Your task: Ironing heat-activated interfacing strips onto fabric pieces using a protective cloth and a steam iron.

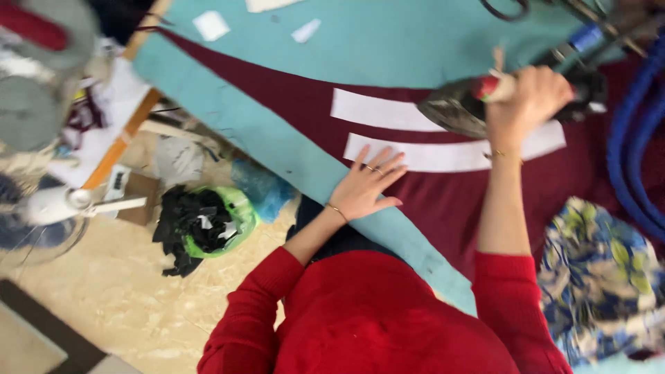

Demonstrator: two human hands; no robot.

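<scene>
I see my left hand (pixel 367 185) lying flat, fingers spread, pressing the maroon cloth (pixel 443 201) on the teal desk (pixel 388 41), its fingertips touching the near end of the lower white strip (pixel 443 155). That grip is wide open and holds nothing. My right arm reaches forward with the forearm raised; my right hand (pixel 528 97) has its grip closed around the handle of the iron (pixel 464 111), which is tilted over the gap between the lower strip and the upper white strip (pixel 379 111). Down on the floor beside the desk, a green bag (pixel 239 211) stands open, stuffed with black fabric scraps (pixel 187 228). Two small white paper pieces (pixel 210 25) lie at the far part of the desk. A floral cloth (pixel 603 277) sits by my right elbow.
</scene>
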